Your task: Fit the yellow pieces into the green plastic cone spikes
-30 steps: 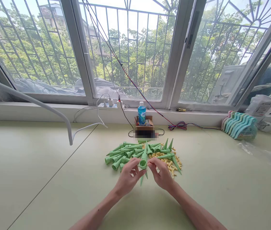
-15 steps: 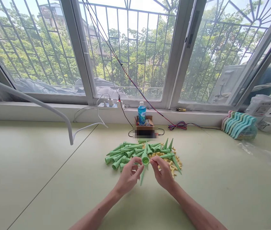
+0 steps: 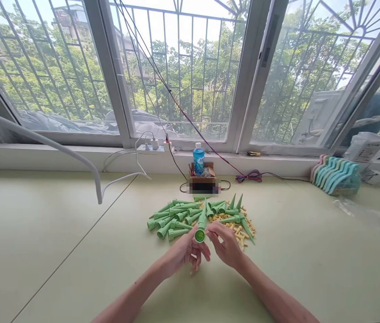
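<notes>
My left hand (image 3: pixel 186 251) is closed around a green plastic watering spike (image 3: pixel 202 222) near its wide end. The spike's round open end faces me, and its tapered tip points away over the pile. Close to the right side of that opening, my right hand (image 3: pixel 225 242) has its thumb and fingers pinched together. Whatever lies in that pinch is too small to make out. Beyond the hands lies a heap of green spikes (image 3: pixel 164 226), several with their open ends toward me. Small yellow plastic pieces (image 3: pixel 242 234) are scattered at the heap's right side.
A blue-labelled bottle (image 3: pixel 198 160) stands in a small cardboard box (image 3: pixel 211 170) behind the heap. Bundled cable (image 3: pixel 249 176) and pastel hangers (image 3: pixel 336 176) sit to the right, by a clear plastic bag (image 3: pixel 366 213). A white bent rod (image 3: pixel 85 161) reaches in from the left.
The held spike's open end has come lower and nearer to me. A tip that hung below the hands no longer shows. My left fingers have shifted beneath the spike; the right hand moved slightly left.
</notes>
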A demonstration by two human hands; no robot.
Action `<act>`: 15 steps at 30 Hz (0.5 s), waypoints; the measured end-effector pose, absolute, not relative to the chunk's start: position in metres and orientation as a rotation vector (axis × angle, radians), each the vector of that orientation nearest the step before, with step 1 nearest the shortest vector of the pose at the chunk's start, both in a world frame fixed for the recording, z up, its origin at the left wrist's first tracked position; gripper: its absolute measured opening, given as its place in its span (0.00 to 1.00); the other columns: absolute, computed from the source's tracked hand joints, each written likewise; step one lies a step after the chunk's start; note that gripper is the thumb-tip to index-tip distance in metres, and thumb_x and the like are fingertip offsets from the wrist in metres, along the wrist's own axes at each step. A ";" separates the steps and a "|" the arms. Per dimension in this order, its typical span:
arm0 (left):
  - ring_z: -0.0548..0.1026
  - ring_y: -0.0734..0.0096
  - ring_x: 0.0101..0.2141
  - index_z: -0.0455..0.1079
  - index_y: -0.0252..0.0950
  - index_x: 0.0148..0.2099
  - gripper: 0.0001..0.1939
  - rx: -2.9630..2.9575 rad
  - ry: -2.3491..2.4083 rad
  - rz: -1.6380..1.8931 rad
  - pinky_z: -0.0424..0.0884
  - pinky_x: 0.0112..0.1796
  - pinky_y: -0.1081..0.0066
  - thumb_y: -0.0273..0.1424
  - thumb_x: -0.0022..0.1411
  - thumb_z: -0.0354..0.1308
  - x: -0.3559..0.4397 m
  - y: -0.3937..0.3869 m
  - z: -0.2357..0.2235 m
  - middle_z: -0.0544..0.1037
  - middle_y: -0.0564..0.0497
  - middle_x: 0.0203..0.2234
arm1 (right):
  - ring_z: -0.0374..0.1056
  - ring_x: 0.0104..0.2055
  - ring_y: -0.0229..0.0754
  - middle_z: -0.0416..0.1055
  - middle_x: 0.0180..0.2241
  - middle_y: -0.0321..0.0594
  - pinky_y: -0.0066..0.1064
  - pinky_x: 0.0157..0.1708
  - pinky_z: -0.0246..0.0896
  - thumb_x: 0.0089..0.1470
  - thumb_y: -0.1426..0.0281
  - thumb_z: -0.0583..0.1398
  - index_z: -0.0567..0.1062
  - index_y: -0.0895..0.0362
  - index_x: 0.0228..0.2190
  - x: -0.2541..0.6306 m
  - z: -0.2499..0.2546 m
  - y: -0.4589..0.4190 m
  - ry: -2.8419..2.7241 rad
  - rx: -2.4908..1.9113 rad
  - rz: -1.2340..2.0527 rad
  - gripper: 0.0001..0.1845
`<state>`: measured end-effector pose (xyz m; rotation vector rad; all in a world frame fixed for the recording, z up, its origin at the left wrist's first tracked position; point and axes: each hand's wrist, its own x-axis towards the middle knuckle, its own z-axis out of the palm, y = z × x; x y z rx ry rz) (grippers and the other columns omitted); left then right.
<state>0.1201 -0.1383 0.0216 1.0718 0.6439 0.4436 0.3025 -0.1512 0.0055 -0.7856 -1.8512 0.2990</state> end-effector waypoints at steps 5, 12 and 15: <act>0.68 0.77 0.19 0.74 0.28 0.40 0.33 1.077 0.616 0.512 0.66 0.19 0.77 0.55 0.64 0.45 0.120 -0.138 0.024 0.77 0.43 0.32 | 0.59 0.26 0.37 0.66 0.26 0.37 0.28 0.26 0.54 0.66 0.70 0.51 0.70 0.55 0.33 0.303 0.003 -0.153 -1.852 -0.812 0.329 0.10; 0.68 0.78 0.18 0.72 0.32 0.44 0.22 1.282 0.640 0.615 0.65 0.18 0.77 0.48 0.63 0.56 0.120 -0.140 0.026 0.75 0.48 0.29 | 0.59 0.25 0.37 0.65 0.25 0.36 0.27 0.26 0.53 0.66 0.69 0.51 0.69 0.55 0.31 0.303 0.003 -0.152 -1.851 -0.836 0.316 0.12; 0.68 0.78 0.18 0.73 0.33 0.46 0.21 1.438 0.695 0.705 0.66 0.19 0.78 0.45 0.60 0.61 0.121 -0.140 0.026 0.69 0.55 0.22 | 0.58 0.24 0.36 0.64 0.24 0.35 0.27 0.25 0.52 0.66 0.68 0.52 0.68 0.55 0.29 0.302 0.003 -0.151 -1.852 -0.861 0.291 0.12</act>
